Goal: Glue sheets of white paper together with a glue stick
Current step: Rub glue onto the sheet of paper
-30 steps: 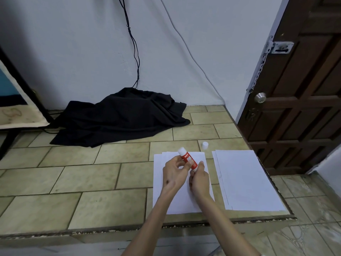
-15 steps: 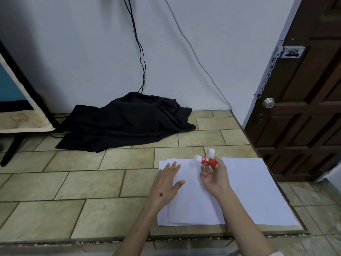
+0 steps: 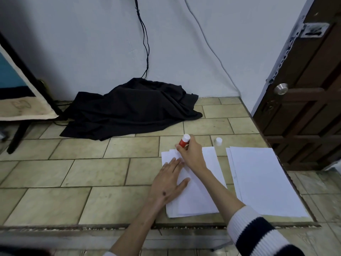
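Red glue stick [image 3: 184, 143] pinched in right hand [image 3: 191, 154] at paper stack's [image 3: 195, 196] 11 o'clock corner; left hand [image 3: 168, 183] spread flat, should brace firmly while strokes run edgewise.

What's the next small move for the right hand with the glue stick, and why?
Probably drag the glue stick along the far edge of the left paper stack. The right hand holds it tip-down at the stack's far-left corner, its cap stands off on the tiles, and the left hand lies flat on the sheet, pinning it.
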